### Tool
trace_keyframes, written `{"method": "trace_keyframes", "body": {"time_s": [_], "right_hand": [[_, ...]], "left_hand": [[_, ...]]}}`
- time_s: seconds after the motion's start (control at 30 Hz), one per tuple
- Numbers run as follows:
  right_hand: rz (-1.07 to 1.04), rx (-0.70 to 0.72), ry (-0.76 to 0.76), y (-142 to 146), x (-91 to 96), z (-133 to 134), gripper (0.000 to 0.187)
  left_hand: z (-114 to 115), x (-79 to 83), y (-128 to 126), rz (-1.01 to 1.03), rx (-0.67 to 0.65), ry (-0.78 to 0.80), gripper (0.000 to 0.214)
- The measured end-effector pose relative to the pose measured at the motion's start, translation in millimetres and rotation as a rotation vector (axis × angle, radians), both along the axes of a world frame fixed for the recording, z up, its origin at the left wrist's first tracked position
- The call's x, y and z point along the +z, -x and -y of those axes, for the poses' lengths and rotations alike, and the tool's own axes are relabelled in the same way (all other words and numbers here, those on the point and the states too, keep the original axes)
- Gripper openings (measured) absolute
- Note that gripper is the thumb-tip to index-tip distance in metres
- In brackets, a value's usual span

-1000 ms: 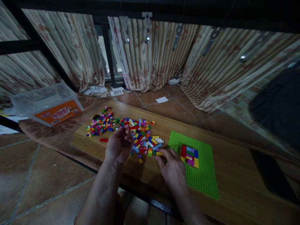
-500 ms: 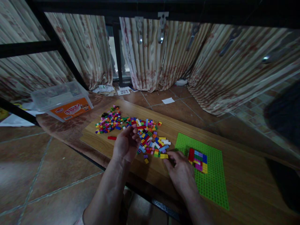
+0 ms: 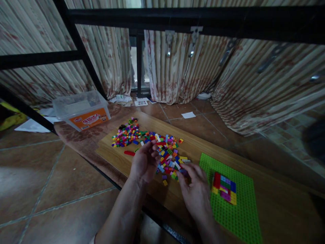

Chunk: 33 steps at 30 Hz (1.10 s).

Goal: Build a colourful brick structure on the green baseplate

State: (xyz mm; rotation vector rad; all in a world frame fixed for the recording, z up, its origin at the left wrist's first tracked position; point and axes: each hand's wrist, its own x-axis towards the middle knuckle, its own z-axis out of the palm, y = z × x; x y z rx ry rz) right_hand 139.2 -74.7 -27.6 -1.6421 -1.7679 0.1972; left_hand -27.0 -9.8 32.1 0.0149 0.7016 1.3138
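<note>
A pile of small coloured bricks [image 3: 152, 142] lies spread on a wooden board [image 3: 114, 159]. My left hand [image 3: 145, 162] stands on its edge at the pile's near side, fingers curled inward; what is inside them is hidden. My right hand [image 3: 196, 189] lies palm down with its fingers stretched out, and the fingertips touch loose bricks at the pile's near right edge. Just right of that hand is a green baseplate [image 3: 241, 217] carrying a small flat block of red, green, blue, pink and yellow bricks [image 3: 224, 188].
A single red brick [image 3: 129, 153] lies apart, left of the pile. A clear plastic box with an orange label [image 3: 81, 110] stands on a patterned cloth at the back left. Striped curtains and black metal bars close off the back. Tiled floor lies to the left.
My right hand has reached leftward from beside the baseplate into the pile's near edge. My left hand has stayed curled at the pile. The camera view has shifted.
</note>
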Motion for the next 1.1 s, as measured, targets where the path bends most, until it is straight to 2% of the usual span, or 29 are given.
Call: {"method": "trace_keyframes", "body": {"time_s": [0.23,0.4,0.5,0.6,0.67,0.73,0.87,1.1], "right_hand": [[0.093,-0.004,0.054,23.4,-6.6,-21.0,0.020],[-0.032,-0.011,0.011,17.0,-4.2,-23.5,0.022],[-0.263,-0.038,0.022,8.2,-0.5,-21.1,0.026],[-0.462,-0.044,0.053,2.8,2.6,-15.9,0.027],[-0.496,-0.023,0.033,2.4,4.3,-11.1,0.027],[-0.482,0.013,0.009,3.9,5.4,-5.6,0.026],[-0.452,0.037,-0.019,5.8,5.7,2.8,0.026],[-0.392,0.071,-0.045,-1.2,14.6,3.4,0.024]], "left_hand": [[0.3,1.3,0.4,0.018,-0.006,-0.001,0.014],[0.6,4.0,3.2,-0.029,-0.017,-0.014,0.010],[3.7,2.7,-0.9,-0.297,-0.087,-0.086,0.012],[9.4,-4.9,-10.1,-0.666,-0.219,-0.268,0.018],[13.7,-12.1,-16.7,-0.879,-0.333,-0.396,0.020],[17.3,-18.4,-22.1,-0.988,-0.450,-0.483,0.024],[20.2,-24.7,-29.0,-0.900,-0.593,-0.517,0.027],[21.3,-25.2,-35.9,-0.732,-0.574,-0.455,0.029]]}}
